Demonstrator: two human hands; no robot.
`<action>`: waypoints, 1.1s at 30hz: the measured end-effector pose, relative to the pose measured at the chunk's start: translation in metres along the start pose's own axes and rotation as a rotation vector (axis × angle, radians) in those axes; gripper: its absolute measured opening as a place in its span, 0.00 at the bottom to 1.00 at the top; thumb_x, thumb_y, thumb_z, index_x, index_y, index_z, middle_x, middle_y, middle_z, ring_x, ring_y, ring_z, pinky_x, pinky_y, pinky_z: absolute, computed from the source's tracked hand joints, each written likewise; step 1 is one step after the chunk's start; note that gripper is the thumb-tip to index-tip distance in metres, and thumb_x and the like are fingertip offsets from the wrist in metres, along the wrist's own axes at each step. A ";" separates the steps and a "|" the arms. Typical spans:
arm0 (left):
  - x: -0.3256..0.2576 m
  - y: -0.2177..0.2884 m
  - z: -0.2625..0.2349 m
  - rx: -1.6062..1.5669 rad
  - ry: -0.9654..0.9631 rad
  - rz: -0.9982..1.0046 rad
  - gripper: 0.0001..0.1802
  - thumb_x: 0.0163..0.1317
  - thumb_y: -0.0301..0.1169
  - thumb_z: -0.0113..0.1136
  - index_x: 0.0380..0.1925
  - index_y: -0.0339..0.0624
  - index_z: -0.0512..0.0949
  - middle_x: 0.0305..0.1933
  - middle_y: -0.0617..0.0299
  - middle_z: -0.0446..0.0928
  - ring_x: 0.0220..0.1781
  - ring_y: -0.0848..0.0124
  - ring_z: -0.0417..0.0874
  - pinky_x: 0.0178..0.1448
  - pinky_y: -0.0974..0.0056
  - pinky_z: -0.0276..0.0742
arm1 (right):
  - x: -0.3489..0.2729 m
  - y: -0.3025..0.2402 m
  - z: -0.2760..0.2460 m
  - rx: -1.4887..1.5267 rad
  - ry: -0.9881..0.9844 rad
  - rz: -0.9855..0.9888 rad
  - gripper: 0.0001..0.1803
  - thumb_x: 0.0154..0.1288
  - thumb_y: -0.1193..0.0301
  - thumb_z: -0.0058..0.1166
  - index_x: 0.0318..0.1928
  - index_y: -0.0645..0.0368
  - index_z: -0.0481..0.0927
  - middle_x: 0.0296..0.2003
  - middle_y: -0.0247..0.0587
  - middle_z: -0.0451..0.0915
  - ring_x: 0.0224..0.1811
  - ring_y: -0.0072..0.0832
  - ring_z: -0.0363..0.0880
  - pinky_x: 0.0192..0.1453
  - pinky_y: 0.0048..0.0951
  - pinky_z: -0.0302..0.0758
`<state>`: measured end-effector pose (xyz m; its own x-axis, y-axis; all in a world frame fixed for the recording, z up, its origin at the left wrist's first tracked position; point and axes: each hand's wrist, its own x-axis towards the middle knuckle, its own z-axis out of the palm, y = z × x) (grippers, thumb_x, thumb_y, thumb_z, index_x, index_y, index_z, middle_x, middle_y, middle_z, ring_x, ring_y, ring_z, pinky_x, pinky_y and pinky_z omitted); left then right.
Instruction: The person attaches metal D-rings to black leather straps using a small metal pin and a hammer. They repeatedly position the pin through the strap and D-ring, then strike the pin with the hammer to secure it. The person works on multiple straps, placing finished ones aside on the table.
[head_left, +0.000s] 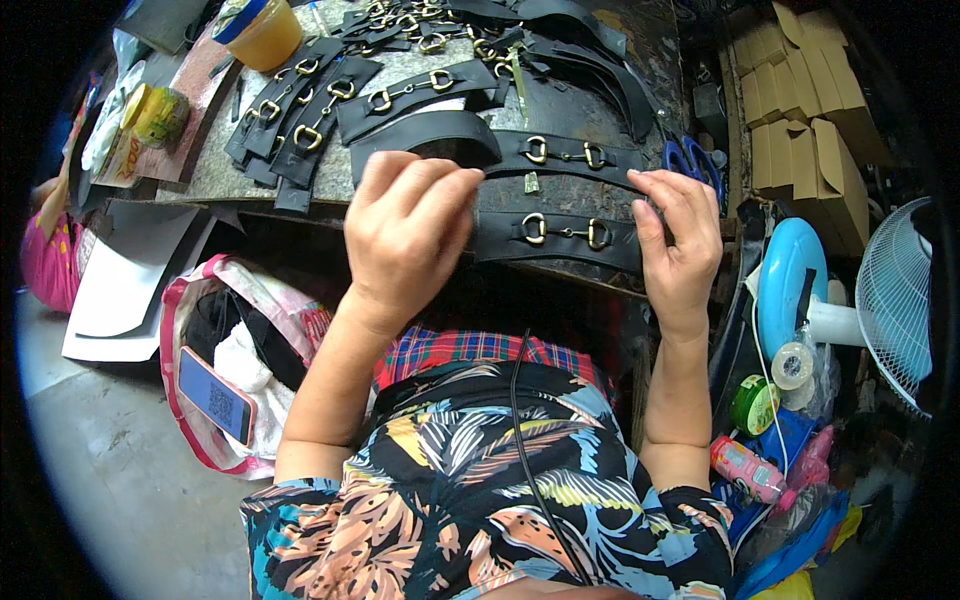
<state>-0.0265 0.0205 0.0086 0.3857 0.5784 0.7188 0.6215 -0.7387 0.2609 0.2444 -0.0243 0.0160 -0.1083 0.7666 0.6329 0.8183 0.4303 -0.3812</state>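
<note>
Black leather strap (555, 238) with brass horsebit buckle (565, 232), stretched crosswise along near table edge (250, 180), long axis left to right. Pinched at each end: left hand (405, 235) closed over left end, right hand (680, 245) closed on right end, equally near.

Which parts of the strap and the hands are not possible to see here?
Head view only:
- Left end of the strap: hidden under the left hand.
- Left fingertips: curled under, hidden by the hand itself.
- Right end of the strap: covered by the right hand.
- Scissors: partly behind the right fingers.
</note>
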 end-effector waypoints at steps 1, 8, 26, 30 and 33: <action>0.000 -0.004 -0.002 0.001 0.015 -0.007 0.16 0.49 0.21 0.71 0.41 0.43 0.85 0.41 0.61 0.84 0.43 0.58 0.81 0.48 0.57 0.79 | 0.002 0.001 -0.002 -0.012 -0.001 -0.004 0.11 0.65 0.76 0.64 0.47 0.60 0.88 0.43 0.42 0.85 0.46 0.41 0.80 0.52 0.39 0.77; -0.008 0.002 -0.009 -0.015 -0.144 -0.016 0.18 0.50 0.28 0.76 0.43 0.43 0.85 0.42 0.61 0.84 0.46 0.58 0.80 0.49 0.58 0.79 | 0.000 0.012 -0.015 -0.065 -0.006 0.027 0.09 0.66 0.76 0.64 0.46 0.58 0.89 0.41 0.42 0.86 0.46 0.41 0.82 0.52 0.39 0.78; -0.010 0.022 -0.002 0.081 -0.367 -0.058 0.28 0.46 0.47 0.78 0.47 0.47 0.86 0.47 0.62 0.80 0.51 0.57 0.77 0.58 0.54 0.73 | -0.025 0.000 -0.015 -0.020 -0.147 0.113 0.13 0.55 0.73 0.72 0.41 0.61 0.86 0.42 0.40 0.83 0.47 0.40 0.80 0.52 0.38 0.77; -0.007 0.021 -0.001 0.072 -0.308 -0.069 0.24 0.44 0.43 0.80 0.40 0.46 0.85 0.45 0.62 0.80 0.50 0.58 0.77 0.56 0.55 0.74 | -0.014 0.000 -0.013 0.175 -0.147 0.235 0.10 0.57 0.77 0.71 0.38 0.61 0.83 0.35 0.40 0.85 0.39 0.38 0.82 0.45 0.37 0.78; -0.005 0.018 0.004 0.088 -0.244 -0.056 0.20 0.47 0.41 0.78 0.38 0.48 0.84 0.45 0.65 0.78 0.51 0.61 0.76 0.52 0.56 0.70 | -0.008 0.002 -0.006 0.162 -0.113 0.239 0.09 0.59 0.76 0.70 0.40 0.60 0.84 0.33 0.40 0.85 0.34 0.39 0.83 0.41 0.36 0.78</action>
<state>-0.0144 0.0063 0.0069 0.4957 0.6914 0.5256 0.6989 -0.6768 0.2311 0.2502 -0.0324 0.0139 0.0071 0.8994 0.4370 0.7285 0.2947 -0.6184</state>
